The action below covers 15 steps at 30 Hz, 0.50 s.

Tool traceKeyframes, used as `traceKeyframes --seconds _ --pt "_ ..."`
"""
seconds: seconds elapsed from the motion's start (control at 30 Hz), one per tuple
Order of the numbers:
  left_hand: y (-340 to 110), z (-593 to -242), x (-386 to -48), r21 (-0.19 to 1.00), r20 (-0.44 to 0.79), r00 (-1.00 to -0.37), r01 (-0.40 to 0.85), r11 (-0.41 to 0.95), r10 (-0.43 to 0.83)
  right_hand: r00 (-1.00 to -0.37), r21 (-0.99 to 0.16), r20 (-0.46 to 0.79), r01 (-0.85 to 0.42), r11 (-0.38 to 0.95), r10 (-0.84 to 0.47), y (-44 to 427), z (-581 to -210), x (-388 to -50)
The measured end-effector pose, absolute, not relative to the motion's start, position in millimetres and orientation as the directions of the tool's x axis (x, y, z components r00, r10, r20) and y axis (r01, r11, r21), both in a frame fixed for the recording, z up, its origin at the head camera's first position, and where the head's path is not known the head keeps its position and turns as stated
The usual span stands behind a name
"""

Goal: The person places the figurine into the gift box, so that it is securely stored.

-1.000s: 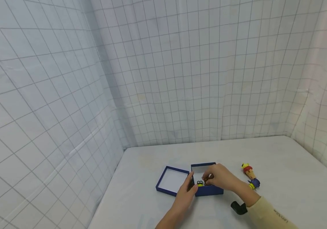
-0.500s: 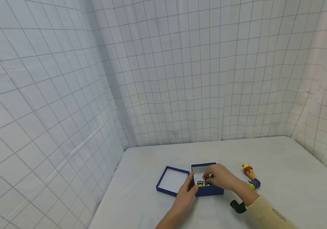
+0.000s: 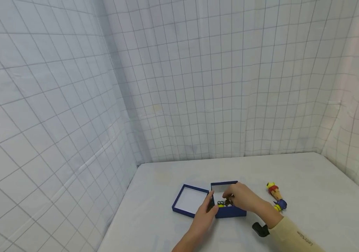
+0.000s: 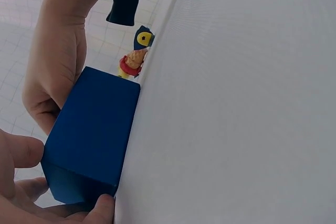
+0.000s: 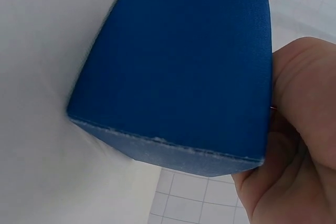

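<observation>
Deep-blue, white-lined, lidless rectangular box (image 3: 231, 212) sits on the white surface (image 3: 154, 217), a matching shallow blue-edged lid (image 3: 191, 200) beside it at nine o'clock. The person's left hand (image 3: 202, 216) braces the box's left end, thumb apart from the fingers. The right hand (image 3: 243, 198) reaches in from four o'clock, fingertips seemingly pinched together on a small brown-and-gold figure (image 3: 228, 202), though the contact is partly hidden from me. I'd judge the step in hand to be settling that figure inside; the next move calls for a gentle release that doesn't nudge the yellow, round-eyed figure (image 3: 220, 204) at its nine o'clock. Outside the box, toward three o'clock, lie a yellow, red and tan cone-shaped figure (image 3: 274, 192) and a blue-and-yellow figure (image 3: 281, 204); I can't tell whether they touch. As for writing, dark lettering (image 3: 305, 238) runs along the cream sleeve (image 3: 287, 232), too small to read surely. I see no label on the box's visible walls.
</observation>
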<state>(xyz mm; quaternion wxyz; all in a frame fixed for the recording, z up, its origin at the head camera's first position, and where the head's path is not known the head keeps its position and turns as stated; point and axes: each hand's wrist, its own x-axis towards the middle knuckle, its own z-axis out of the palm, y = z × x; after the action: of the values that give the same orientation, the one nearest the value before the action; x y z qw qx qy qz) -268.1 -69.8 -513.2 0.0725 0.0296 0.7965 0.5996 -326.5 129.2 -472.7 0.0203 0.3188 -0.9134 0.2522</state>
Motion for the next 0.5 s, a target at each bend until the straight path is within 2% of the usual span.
traceKeyframes --seconds 0.3,0.5 --pt "-69.2 -514.1 -268.5 0.960 -0.088 -0.987 -0.048 0.275 0.136 -0.824 -0.519 0.163 -0.540 0.663 -0.543 129.9 -471.0 -320.5" --pt "-69.9 -511.5 -269.2 0.962 -0.083 -0.987 -0.043 0.270 0.138 -0.830 -0.489 0.219 -0.548 0.678 -0.513 134.5 -464.2 -317.7"
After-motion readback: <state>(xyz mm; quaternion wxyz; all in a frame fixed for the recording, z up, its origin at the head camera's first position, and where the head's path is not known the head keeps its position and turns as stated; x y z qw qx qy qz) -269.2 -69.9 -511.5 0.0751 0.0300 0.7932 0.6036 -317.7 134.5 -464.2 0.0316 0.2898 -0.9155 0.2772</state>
